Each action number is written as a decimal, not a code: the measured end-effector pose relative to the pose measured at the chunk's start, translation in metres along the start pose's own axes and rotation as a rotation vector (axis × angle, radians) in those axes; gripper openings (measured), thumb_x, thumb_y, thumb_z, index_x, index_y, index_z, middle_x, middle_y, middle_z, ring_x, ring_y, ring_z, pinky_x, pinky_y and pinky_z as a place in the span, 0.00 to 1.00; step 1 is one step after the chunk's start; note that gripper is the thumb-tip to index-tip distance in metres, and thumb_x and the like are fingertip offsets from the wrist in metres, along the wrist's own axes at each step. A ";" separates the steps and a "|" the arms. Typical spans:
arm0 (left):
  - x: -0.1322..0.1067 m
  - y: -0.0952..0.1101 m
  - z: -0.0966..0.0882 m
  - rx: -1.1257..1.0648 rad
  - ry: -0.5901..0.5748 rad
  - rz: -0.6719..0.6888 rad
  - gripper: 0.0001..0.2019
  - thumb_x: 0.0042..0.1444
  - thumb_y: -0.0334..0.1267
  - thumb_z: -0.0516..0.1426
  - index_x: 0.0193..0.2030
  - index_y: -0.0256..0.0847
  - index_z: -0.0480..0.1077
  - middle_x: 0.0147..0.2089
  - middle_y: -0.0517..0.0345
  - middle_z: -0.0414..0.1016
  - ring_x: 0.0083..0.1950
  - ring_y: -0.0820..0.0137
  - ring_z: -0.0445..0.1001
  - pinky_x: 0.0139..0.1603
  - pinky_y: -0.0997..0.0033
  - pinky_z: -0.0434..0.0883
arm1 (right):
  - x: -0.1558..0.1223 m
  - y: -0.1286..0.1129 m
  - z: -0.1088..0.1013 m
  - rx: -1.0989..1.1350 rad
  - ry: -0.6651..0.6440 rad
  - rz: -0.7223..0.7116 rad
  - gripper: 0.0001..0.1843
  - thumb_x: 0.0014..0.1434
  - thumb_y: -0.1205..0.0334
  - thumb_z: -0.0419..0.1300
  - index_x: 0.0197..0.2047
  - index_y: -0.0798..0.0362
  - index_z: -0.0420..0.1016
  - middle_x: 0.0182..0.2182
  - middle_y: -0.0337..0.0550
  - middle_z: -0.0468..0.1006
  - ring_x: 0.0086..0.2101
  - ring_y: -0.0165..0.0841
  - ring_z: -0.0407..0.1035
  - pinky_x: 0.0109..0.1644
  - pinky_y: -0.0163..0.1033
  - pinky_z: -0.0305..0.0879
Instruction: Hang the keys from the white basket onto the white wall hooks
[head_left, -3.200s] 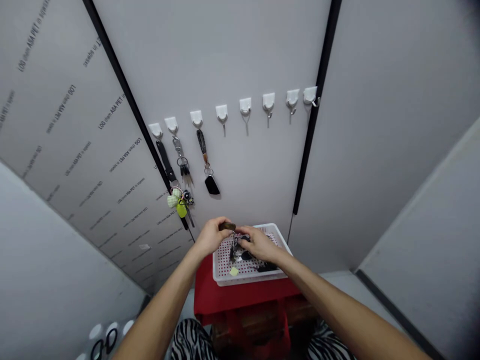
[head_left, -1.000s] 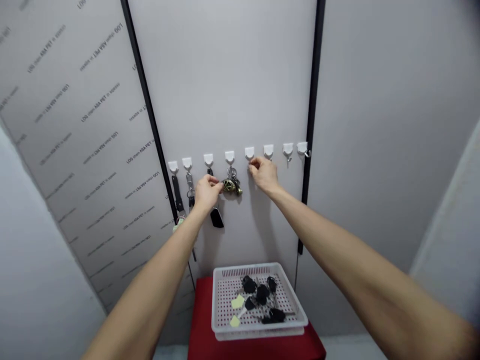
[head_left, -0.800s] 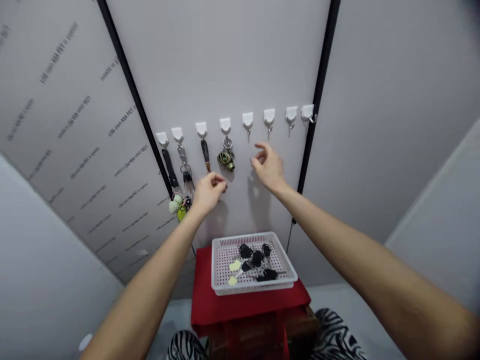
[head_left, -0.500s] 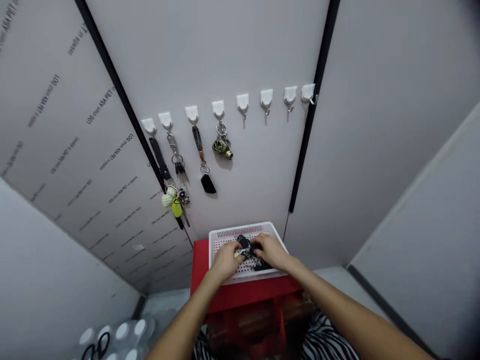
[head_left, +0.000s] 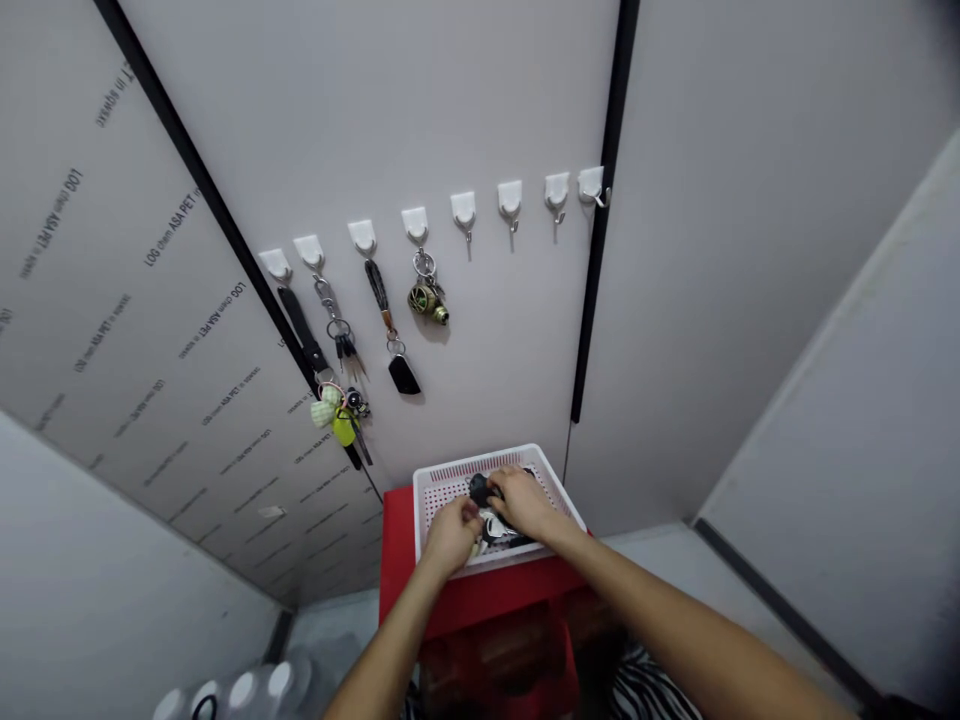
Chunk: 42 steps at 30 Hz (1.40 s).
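My left hand (head_left: 452,533) is over the left part of a white perforated basket (head_left: 442,468), fingers pinched together; whatever they hold is too small to make out. Inside the basket's middle, my right hand (head_left: 521,500) has its thumb and fingers closed on a black keychain (head_left: 478,488), partly hidden by the fingers. Below and between both hands lie silver keys (head_left: 495,525) mixed with dark pieces, their details blurred.
Under the basket is a red box (head_left: 480,597). On the wall, a row of white hooks (head_left: 463,208) carries several keychains (head_left: 404,372) on its left side. Capped clear bottles (head_left: 242,688) stand at lower left.
The view has shifted slightly, moving the hooks left in the picture. My hands have moved a little apart, the left one lower, showing more of the silver keys between them.
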<state>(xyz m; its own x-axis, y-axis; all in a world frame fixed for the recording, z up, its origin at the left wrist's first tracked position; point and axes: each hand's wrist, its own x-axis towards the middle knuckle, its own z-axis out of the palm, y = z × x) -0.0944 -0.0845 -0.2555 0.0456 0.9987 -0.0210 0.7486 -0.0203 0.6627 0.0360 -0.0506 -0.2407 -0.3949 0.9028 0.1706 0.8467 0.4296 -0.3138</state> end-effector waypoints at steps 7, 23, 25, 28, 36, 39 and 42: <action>0.000 -0.001 -0.002 -0.081 0.060 0.019 0.20 0.38 0.27 0.49 0.43 0.35 0.59 0.42 0.52 0.64 0.41 0.72 0.62 0.40 0.76 0.58 | -0.008 0.003 -0.004 0.061 -0.047 -0.079 0.12 0.45 0.64 0.47 0.32 0.54 0.67 0.32 0.43 0.69 0.34 0.32 0.60 0.36 0.33 0.52; -0.007 0.004 -0.012 -0.460 0.346 -0.048 0.08 0.40 0.34 0.49 0.28 0.34 0.64 0.25 0.58 0.66 0.27 0.75 0.64 0.29 0.76 0.62 | -0.010 0.008 -0.011 0.462 -0.131 -0.016 0.07 0.40 0.64 0.50 0.20 0.57 0.66 0.16 0.36 0.64 0.19 0.23 0.54 0.22 0.28 0.48; -0.008 0.004 -0.014 -0.454 0.376 -0.052 0.08 0.41 0.35 0.48 0.28 0.34 0.64 0.25 0.58 0.66 0.26 0.74 0.64 0.27 0.75 0.62 | -0.007 0.009 -0.016 0.571 -0.131 0.029 0.07 0.40 0.63 0.50 0.20 0.57 0.64 0.14 0.34 0.60 0.17 0.22 0.51 0.21 0.27 0.46; -0.010 0.014 -0.020 -0.380 0.442 0.041 0.08 0.41 0.33 0.47 0.29 0.35 0.63 0.29 0.56 0.66 0.31 0.73 0.64 0.33 0.73 0.62 | -0.002 0.007 -0.025 0.731 -0.133 0.044 0.07 0.41 0.62 0.50 0.20 0.57 0.62 0.13 0.32 0.57 0.17 0.21 0.49 0.20 0.27 0.46; -0.008 0.051 -0.037 -0.161 0.347 0.286 0.09 0.40 0.34 0.50 0.31 0.39 0.65 0.37 0.56 0.66 0.41 0.70 0.62 0.43 0.68 0.57 | 0.004 -0.010 -0.054 0.806 -0.064 -0.012 0.08 0.40 0.61 0.51 0.22 0.57 0.65 0.16 0.34 0.62 0.19 0.22 0.53 0.23 0.28 0.50; -0.003 0.053 -0.040 -0.237 0.252 0.204 0.07 0.41 0.33 0.48 0.26 0.37 0.65 0.27 0.58 0.68 0.31 0.74 0.65 0.35 0.74 0.61 | 0.005 -0.013 -0.060 0.743 -0.038 0.040 0.09 0.40 0.60 0.52 0.23 0.58 0.67 0.17 0.35 0.65 0.20 0.23 0.56 0.24 0.29 0.52; 0.001 0.053 -0.045 -0.219 0.270 0.204 0.06 0.40 0.32 0.48 0.24 0.36 0.65 0.26 0.59 0.66 0.29 0.75 0.64 0.33 0.76 0.60 | 0.005 -0.014 -0.063 0.733 -0.015 0.035 0.10 0.42 0.60 0.50 0.24 0.58 0.68 0.19 0.38 0.68 0.22 0.25 0.60 0.26 0.29 0.55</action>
<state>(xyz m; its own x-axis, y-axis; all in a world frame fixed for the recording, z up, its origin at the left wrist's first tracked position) -0.0844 -0.0829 -0.1868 -0.0185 0.9519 0.3058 0.5825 -0.2383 0.7771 0.0449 -0.0531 -0.1770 -0.3816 0.9140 0.1379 0.4051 0.2994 -0.8639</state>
